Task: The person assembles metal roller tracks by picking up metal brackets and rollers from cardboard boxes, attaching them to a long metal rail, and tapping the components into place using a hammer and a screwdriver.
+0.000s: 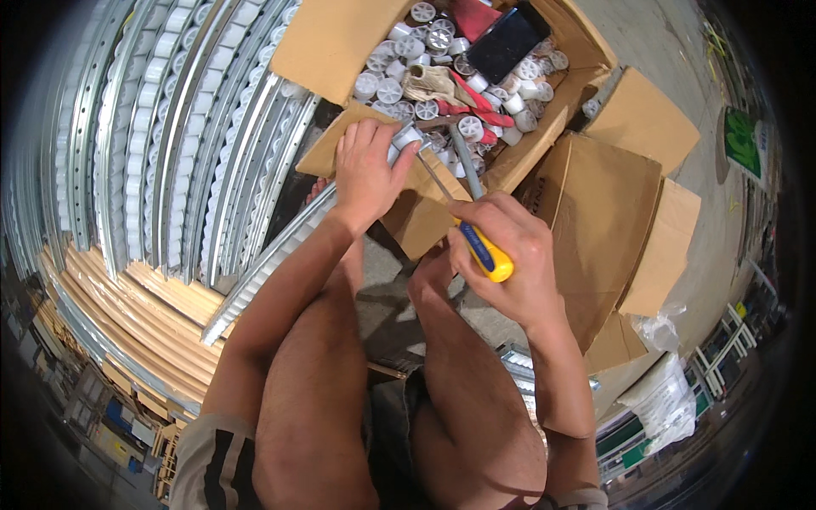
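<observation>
My left hand (367, 166) is closed around the upper end of a metal roller track (293, 242), a long channel slanting down to the left. A white roller (406, 138) shows at that end, beside my thumb and fingertips. In my right hand (508, 246) is a screwdriver (482, 246) with a yellow and blue handle. Its thin shaft points up and left, its tip close to the roller; whether they touch I cannot tell. A grey metal rod (467, 160) runs from the box down to just above my right knuckles; whether the hand touches it is unclear.
An open cardboard box (586, 38) ahead holds many white wheels (389, 90), a glove (432, 85) with red parts and a black phone (508, 41). Another cardboard box (599, 221) stands at right. Stacked roller tracks (161, 127) fill the left, over tan tubes (136, 310).
</observation>
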A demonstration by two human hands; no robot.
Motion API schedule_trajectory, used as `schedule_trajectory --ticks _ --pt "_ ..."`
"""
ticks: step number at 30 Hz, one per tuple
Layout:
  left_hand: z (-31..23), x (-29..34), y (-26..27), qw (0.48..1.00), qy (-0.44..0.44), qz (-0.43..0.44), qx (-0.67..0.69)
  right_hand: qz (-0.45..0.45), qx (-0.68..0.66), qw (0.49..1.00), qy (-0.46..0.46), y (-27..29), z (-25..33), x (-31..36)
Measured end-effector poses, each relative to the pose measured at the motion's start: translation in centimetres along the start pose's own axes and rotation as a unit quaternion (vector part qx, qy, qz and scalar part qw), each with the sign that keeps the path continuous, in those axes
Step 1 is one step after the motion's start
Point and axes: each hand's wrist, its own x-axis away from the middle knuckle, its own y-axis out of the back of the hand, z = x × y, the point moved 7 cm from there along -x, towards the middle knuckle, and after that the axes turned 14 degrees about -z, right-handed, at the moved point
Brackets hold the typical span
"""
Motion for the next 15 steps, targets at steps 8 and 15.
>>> schedule_trajectory --ticks 8,15 --pt "-0.3 0.1 -0.8 0.999 -0.034 -0.01 -0.028 0.012 0.024 1.0 0.014 -0.8 -0.1 0.8" --pt "-0.5 -0.3 -0.4 0.999 -0.042 -0.007 -0.018 -0.03 0.001 1.0 -0.011 1.5 0.3 0.7"
